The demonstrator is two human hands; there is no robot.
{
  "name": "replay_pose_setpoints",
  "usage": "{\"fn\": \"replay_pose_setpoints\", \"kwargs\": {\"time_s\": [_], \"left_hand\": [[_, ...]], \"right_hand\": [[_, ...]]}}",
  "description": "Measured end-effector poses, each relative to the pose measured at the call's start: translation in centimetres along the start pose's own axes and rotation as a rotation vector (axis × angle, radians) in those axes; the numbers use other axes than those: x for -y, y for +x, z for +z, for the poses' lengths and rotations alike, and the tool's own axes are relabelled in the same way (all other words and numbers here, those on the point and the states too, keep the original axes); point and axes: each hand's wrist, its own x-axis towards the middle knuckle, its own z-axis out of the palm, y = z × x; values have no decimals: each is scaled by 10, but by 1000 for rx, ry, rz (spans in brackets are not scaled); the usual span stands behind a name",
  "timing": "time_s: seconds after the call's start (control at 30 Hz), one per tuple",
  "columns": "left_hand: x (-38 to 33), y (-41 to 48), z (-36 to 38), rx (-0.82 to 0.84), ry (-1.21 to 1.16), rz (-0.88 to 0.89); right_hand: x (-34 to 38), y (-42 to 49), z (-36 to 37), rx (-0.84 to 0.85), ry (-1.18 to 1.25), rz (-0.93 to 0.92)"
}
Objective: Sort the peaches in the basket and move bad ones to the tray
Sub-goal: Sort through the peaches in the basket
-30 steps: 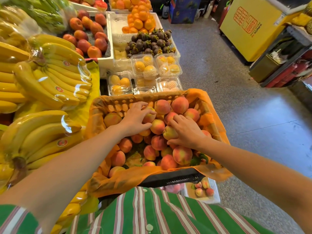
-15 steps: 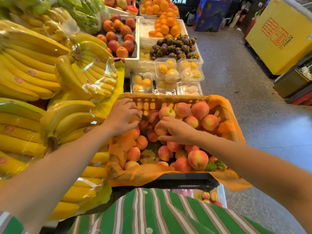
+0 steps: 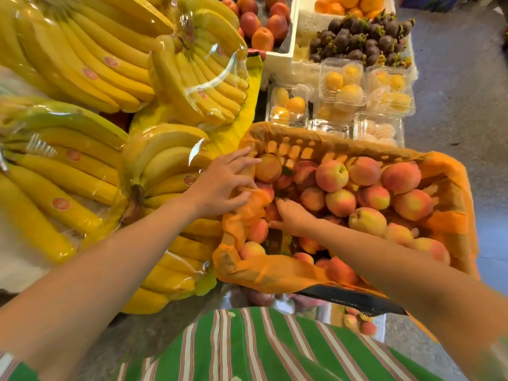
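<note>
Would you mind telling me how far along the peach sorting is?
Done: a few peaches lie in the tray below the basket. In hand: the left hand presses the orange liner while the right hand digs among the pile. Left: the basket holds many more.

Bright, even light fills the scene and shadows are soft and weak. White glare sits on the clear plastic wrap (image 3: 220,59) around the yellow bananas (image 3: 90,64). The round pink-orange peaches (image 3: 331,176) in the centre look sharpest; the wide lens bends the edges, and the lower corners are blurred.
</note>
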Motion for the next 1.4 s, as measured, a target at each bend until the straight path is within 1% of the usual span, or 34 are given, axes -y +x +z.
{"fn": "replay_pose_setpoints", "kwargs": {"time_s": [0.13, 0.37, 0.43, 0.53, 0.6, 0.73, 0.8, 0.87, 0.97, 1.03, 1.07, 1.1, 1.17, 1.23, 1.33, 1.4], "left_hand": [[3, -1, 3, -8, -20, 1], [3, 0, 0, -1, -7, -3], [2, 1, -1, -1, -1, -1], [-1, 3, -3, -19, 18, -5], [-4, 4, -3, -28, 61, 0], [-20, 10, -2, 2, 195, 70], [-34, 15, 0, 22, 201, 87], [-47, 20, -1, 14, 140, 56], [-52, 22, -7, -73, 73, 24], [-46, 18, -11, -87, 58, -10], [-42, 14, -12, -93, 58, -18], [-38, 11, -13, -98, 61, -24], [-31, 4, -14, -102, 63, -34], [-27, -1, -12, -97, 67, -37], [-25, -3, -12, -102, 51, -53], [-25, -2, -12, -107, 36, -58]], "right_hand": [[-2, 6, 8, -81, 3, 15], [-11, -12, -5, -110, -12, -40], [-16, -23, -13, -126, 29, -61], [-22, -39, -30, -179, 195, -113], [-23, -48, -42, -166, 391, -89], [-20, -59, -57, -25, 806, -11], [-14, -64, -64, 44, 979, -3], [-4, -67, -69, 82, 1090, -17], [5, -67, -71, 156, 1204, -45], [3, -63, -68, 194, 1252, -12], [2, -61, -65, 186, 1216, 11], [1, -57, -59, 147, 1104, 29], [-5, -48, -42, 22, 711, 27], [-9, -38, -25, -33, 383, -7], [-4, -25, -9, 10, 125, -47], [-1, -16, -4, -10, -3, -41]]}}
